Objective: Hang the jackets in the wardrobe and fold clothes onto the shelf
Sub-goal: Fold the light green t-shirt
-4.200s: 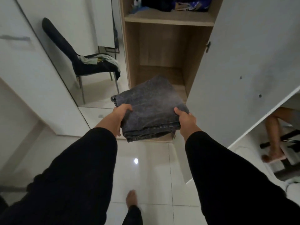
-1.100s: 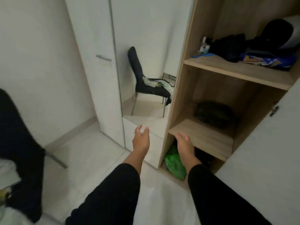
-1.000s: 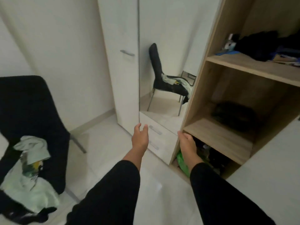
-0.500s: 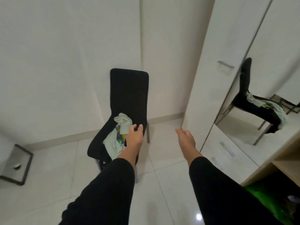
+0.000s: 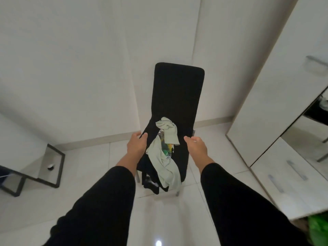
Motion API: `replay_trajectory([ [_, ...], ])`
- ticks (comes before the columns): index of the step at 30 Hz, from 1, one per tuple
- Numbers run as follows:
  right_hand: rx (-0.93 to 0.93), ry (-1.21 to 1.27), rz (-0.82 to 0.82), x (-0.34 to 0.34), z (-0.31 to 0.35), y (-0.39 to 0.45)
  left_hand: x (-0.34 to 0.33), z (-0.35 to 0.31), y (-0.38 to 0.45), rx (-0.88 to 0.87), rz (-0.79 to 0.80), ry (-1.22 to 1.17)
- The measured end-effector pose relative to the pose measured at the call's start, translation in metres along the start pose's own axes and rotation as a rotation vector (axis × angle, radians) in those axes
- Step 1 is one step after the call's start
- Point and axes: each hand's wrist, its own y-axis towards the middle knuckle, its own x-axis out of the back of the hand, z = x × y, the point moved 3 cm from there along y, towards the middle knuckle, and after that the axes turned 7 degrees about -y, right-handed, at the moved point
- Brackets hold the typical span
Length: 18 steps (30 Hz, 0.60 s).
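Your left hand [image 5: 136, 145] and right hand [image 5: 196, 145] are both held out with fingers loosely spread, gripping nothing. Between them, a pale green shirt [image 5: 164, 157] with a printed front lies crumpled on the seat of a black chair [image 5: 178, 89], over a dark garment [image 5: 150, 181] hanging off the seat's front edge. The wardrobe [image 5: 276, 96] stands at right, well apart from the chair.
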Motion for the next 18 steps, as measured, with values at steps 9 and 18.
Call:
replay_trajectory([
  [9,-0.054,-0.115,0.020,-0.059,0.036,0.133,-0.030,-0.022,0.136,0.032,0.057,0.157],
  [18,-0.208,-0.220,0.043,-0.122,0.047,0.294,-0.076,-0.011,0.291,0.140,0.124,0.323],
])
